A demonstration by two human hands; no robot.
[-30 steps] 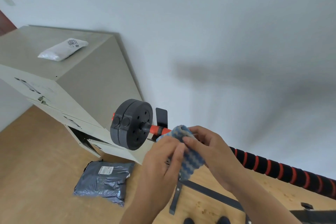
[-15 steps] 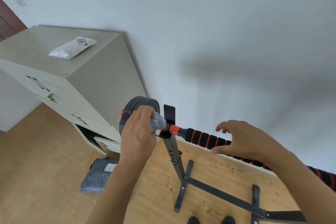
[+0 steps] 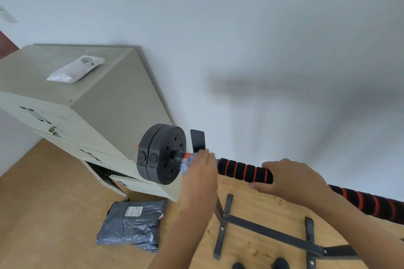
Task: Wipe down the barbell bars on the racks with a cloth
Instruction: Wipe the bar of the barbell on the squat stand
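Wiping step: left hand (image 3: 200,172) curled cloth (image 3: 185,165) round bar (image 3: 244,170) beside rack upright (image 3: 197,141); right hand (image 3: 290,179) fingers clasped bar. Next likely needed: cloth slid along.

Black, red and a scrap of blue
Between the left hand (image 3: 200,178) and right hand (image 3: 290,179) the bar (image 3: 244,171) is black, ringed with red; the cloth (image 3: 185,165) under the left is blue-and-white; beyond it, black plates (image 3: 162,155), beige cabinet (image 3: 109,102).

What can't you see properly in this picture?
Head view:
The cloth is mostly behind the left grip; a blue edge shows.
The bar is cut off by the right edge.
The grey bag has a label too small to read.
The shoes are cut off at the bottom edge.
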